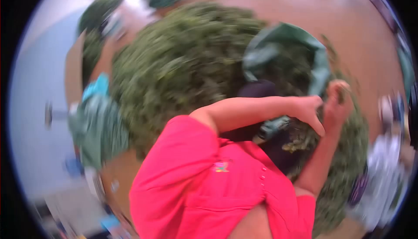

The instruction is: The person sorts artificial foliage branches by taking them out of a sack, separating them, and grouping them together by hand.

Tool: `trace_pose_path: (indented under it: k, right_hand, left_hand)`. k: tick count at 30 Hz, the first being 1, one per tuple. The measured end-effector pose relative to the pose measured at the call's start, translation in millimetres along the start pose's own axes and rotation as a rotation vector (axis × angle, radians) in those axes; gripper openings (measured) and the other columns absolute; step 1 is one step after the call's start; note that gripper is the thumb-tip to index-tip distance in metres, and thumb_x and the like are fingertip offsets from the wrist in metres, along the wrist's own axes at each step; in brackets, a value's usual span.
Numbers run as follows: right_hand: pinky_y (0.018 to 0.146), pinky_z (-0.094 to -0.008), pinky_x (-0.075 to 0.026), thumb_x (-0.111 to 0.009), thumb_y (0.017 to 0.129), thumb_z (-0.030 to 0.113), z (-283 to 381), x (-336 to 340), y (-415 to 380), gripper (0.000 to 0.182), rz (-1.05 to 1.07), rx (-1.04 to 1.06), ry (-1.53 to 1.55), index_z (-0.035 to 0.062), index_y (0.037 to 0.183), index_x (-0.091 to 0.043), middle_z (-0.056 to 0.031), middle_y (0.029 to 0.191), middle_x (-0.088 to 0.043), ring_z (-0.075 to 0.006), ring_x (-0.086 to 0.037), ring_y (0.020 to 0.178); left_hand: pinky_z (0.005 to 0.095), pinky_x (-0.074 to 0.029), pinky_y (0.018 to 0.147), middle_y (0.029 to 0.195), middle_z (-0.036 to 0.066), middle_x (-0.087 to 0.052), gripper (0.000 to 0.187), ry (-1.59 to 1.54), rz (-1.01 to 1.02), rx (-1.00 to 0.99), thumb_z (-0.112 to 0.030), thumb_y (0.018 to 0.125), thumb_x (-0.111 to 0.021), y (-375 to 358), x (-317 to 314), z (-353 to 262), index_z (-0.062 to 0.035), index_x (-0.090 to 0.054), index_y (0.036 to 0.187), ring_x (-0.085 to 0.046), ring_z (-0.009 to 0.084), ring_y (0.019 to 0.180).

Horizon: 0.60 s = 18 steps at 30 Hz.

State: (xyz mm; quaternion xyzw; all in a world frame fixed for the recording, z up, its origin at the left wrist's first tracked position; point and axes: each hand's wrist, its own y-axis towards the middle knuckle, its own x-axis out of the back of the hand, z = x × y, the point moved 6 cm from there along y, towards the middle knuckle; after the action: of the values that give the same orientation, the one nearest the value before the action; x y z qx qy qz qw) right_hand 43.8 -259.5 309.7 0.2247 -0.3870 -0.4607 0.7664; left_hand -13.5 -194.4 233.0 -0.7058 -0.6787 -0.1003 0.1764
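Beside a round-mouthed green fabric sack, the left hand spreads thumb from fingers near the right hand, whose grip is too blurred to tell.

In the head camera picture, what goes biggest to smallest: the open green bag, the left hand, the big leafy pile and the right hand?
1. Big leafy pile
2. Open green bag
3. Left hand and right hand: they look too alike to rank.
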Motion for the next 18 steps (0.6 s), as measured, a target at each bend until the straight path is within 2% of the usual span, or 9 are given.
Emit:
trace_pose_path:
  k: [3,6,7,9,12,13,15,17,18]
  right_hand:
    - [0.053,-0.0274,-0.035,-0.048,0.098,0.022,32,-74,0,0.028,0.21,-0.615,1.054,0.0057,0.075,-0.051,-0.0006,0.063,-0.045,-0.0122,-0.04,0.053]
    - [0.051,-0.024,-0.03,-0.046,0.099,0.027,68,-143,-15,0.036,0.518,-0.445,1.234,0.0061,0.07,-0.048,0.0014,0.058,-0.041,-0.0101,-0.035,0.051]
    - [0.051,-0.024,-0.03,-0.046,0.099,0.027,87,-169,-27,0.036,0.584,-0.442,1.283,0.0061,0.07,-0.048,0.0014,0.058,-0.041,-0.0101,-0.035,0.051]
    - [0.049,-0.0224,-0.026,-0.045,0.099,0.029,111,-201,-52,0.04,0.701,-0.292,0.719,0.0077,0.065,-0.047,0.0026,0.054,-0.039,-0.0092,-0.034,0.049]
    - [0.047,-0.0235,-0.026,-0.046,0.098,0.028,136,-201,-68,0.039,0.782,-0.239,0.689,0.0073,0.065,-0.049,0.0007,0.054,-0.042,-0.0089,-0.038,0.048]
    - [0.046,-0.0241,-0.026,-0.048,0.097,0.027,146,-193,-72,0.036,0.839,-0.105,0.673,0.0057,0.068,-0.05,0.0,0.053,-0.042,-0.0092,-0.04,0.048]
    - [0.048,-0.0248,-0.031,-0.049,0.094,0.022,112,-165,-99,0.034,0.939,0.006,0.574,0.0081,0.063,-0.048,0.0019,0.056,-0.042,-0.0086,-0.04,0.051]
    - [0.046,-0.0241,-0.034,-0.057,0.09,0.016,156,-145,-38,0.026,0.704,-0.03,0.435,0.0099,0.065,-0.052,0.0032,0.059,-0.044,-0.0082,-0.042,0.051]
    - [0.046,-0.0232,-0.031,-0.059,0.09,0.017,104,-139,-20,0.026,0.407,-0.452,0.555,0.0091,0.067,-0.052,0.0043,0.059,-0.042,-0.0062,-0.039,0.052]
  left_hand:
    - [0.0368,-0.047,0.069,0.081,0.007,-0.061,0.032,0.293,-0.245,-0.087,-0.032,0.06,-0.075,-38,59,21,-0.009,-0.062,0.078,-0.059,0.0267,0.081]
    - [0.0382,-0.044,0.05,0.075,0.002,-0.05,0.029,0.725,-0.918,-0.75,-0.029,0.056,-0.072,-111,118,34,-0.0148,-0.053,0.073,-0.055,0.0232,0.065]
    - [0.0382,-0.044,0.05,0.075,0.002,-0.05,0.029,0.768,-0.961,-0.689,-0.029,0.056,-0.072,-128,132,52,-0.0148,-0.053,0.073,-0.055,0.0232,0.065]
    - [0.0366,-0.043,0.045,0.074,0.002,-0.05,0.023,0.78,-1.061,-0.737,-0.028,0.062,-0.068,-155,144,83,-0.0155,-0.051,0.071,-0.055,0.0231,0.062]
    - [0.0372,-0.047,0.048,0.072,0.005,-0.054,0.013,0.887,-0.966,-0.489,-0.028,0.067,-0.063,-160,157,115,-0.0173,-0.055,0.071,-0.059,0.0238,0.063]
    - [0.0397,-0.049,0.051,0.073,0.011,-0.062,0.014,0.918,-0.868,0.16,-0.029,0.072,-0.061,-158,186,155,-0.0157,-0.062,0.073,-0.063,0.0252,0.066]
    - [0.0418,-0.053,0.066,0.077,0.015,-0.065,0.03,0.815,-1.156,0.713,-0.036,0.076,-0.062,-233,232,235,-0.0065,-0.066,0.08,-0.065,0.0306,0.073]
    - [0.0382,-0.052,0.072,0.083,0.017,-0.065,0.028,0.636,-1.451,0.177,-0.03,0.076,-0.069,-242,236,206,-0.0028,-0.065,0.082,-0.066,0.0289,0.077]
    - [0.0372,-0.052,0.072,0.082,0.016,-0.065,0.026,0.569,-1.371,-0.043,-0.027,0.075,-0.072,-229,256,185,-0.0032,-0.065,0.083,-0.065,0.0279,0.078]
